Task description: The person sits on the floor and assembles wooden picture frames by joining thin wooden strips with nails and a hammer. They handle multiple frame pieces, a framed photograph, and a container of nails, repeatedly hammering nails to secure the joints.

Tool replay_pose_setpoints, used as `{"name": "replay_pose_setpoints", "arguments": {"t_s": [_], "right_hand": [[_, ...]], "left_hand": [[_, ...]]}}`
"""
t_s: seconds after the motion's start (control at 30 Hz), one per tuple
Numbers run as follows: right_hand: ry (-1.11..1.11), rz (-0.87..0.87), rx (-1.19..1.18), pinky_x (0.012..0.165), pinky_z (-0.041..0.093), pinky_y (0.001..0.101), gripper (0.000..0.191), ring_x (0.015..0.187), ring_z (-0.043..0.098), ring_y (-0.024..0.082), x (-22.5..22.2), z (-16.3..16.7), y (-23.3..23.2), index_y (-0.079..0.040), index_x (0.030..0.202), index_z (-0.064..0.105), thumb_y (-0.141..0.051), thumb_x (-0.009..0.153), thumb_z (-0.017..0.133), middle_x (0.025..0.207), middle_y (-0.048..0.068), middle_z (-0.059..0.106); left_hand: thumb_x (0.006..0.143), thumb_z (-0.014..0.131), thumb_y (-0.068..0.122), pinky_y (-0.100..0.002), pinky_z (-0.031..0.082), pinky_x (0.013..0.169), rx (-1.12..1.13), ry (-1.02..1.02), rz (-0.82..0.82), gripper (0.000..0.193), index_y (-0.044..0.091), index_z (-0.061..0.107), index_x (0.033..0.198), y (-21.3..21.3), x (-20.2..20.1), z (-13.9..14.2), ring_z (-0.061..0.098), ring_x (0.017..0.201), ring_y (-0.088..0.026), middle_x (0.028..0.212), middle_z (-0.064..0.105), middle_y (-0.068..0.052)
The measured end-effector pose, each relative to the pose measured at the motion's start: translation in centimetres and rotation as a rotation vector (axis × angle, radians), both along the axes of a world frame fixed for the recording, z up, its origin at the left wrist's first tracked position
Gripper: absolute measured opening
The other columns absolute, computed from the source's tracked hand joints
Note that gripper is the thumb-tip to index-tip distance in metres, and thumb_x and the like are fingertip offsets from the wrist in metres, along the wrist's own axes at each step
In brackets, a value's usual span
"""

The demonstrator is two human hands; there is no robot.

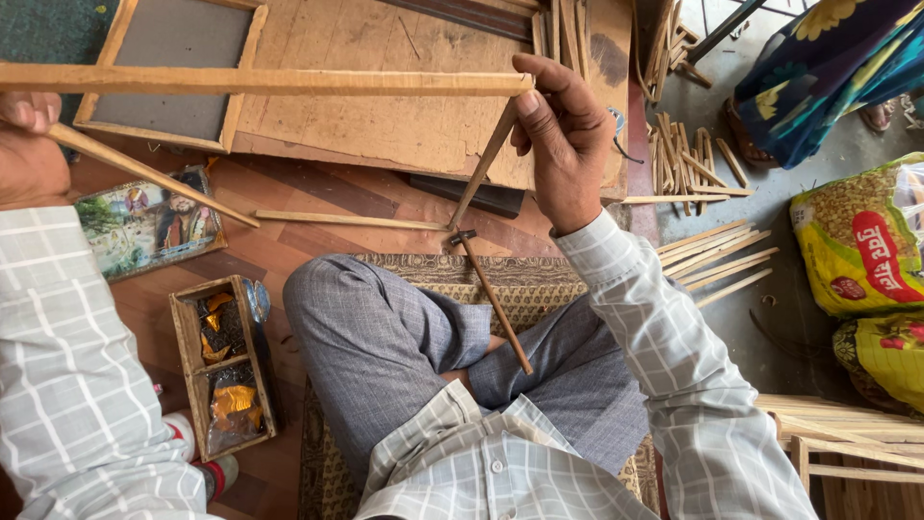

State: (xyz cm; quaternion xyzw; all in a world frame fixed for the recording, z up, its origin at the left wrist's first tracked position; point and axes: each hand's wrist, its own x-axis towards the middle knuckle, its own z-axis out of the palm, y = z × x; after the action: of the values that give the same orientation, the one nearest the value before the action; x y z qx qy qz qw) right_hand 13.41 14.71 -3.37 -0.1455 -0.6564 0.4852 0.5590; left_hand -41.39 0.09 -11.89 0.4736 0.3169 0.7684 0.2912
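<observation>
A frame of thin wooden strips is held up in front of me: one long strip [260,81] runs across the top, and two shorter strips slant down from its ends. My right hand [563,140] pinches the right corner where the long strip meets a slanted strip [484,162]. My left hand [27,135] grips the left corner, with another slanted strip [154,175] running down from it. A small hammer [491,294] with a wooden handle lies on my crossed legs, untouched.
A wooden board [385,87] and a framed panel [168,72] lie on the floor ahead. A framed picture [144,223] and a small wooden box [221,366] of foil-wrapped bits sit at left. Loose wooden sticks [712,255], yellow sacks [857,241] and another person's garment [818,67] are at right.
</observation>
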Motion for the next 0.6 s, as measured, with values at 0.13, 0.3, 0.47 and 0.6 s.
{"name": "replay_pose_setpoints", "arguments": {"t_s": [0.13,0.3,0.47,0.6], "right_hand": [[-0.019,0.022,0.015,0.06,0.052,0.0229,0.029,0.072,0.061,0.008,0.1,0.2,0.1,-0.002,0.137,0.068,-0.015,0.112,0.07,0.099,0.006,0.072],[-0.027,0.031,-0.052,0.063,0.051,0.0228,0.028,0.074,0.06,0.007,0.3,0.8,0.0,-0.001,0.133,0.067,-0.014,0.108,0.071,0.102,0.005,0.073],[-0.036,0.027,-0.067,0.063,0.049,0.021,0.021,0.072,0.058,0.006,0.4,1.3,-0.2,-0.002,0.127,0.069,-0.014,0.11,0.072,0.092,0.002,0.069],[-0.072,-0.032,-0.04,0.067,0.051,0.0222,0.022,0.076,0.06,0.007,0.2,1.2,-0.4,-0.002,0.125,0.069,-0.015,0.108,0.071,0.096,0.001,0.07]], "left_hand": [[0.119,0.047,0.023,-0.029,0.036,0.073,-0.044,0.022,0.01,0.037,0.006,0.05,0.086,0.0,-0.4,-0.5,0.043,0.072,-0.015,0.081,0.048,-0.004],[0.121,0.045,0.037,-0.027,0.04,0.072,-0.007,0.074,0.001,0.043,0.009,0.051,0.089,1.0,-0.5,-0.4,0.047,0.071,-0.012,0.081,0.051,-0.003],[0.111,0.057,0.03,-0.03,0.048,0.078,-0.009,0.1,0.285,0.026,0.007,0.057,0.1,1.1,4.2,2.0,0.055,0.079,-0.014,0.09,0.058,-0.005],[0.103,0.067,0.025,-0.032,0.054,0.083,0.087,-0.052,0.691,0.022,0.005,0.061,0.109,-0.2,19.5,3.6,0.061,0.086,-0.015,0.097,0.063,-0.007]]}}
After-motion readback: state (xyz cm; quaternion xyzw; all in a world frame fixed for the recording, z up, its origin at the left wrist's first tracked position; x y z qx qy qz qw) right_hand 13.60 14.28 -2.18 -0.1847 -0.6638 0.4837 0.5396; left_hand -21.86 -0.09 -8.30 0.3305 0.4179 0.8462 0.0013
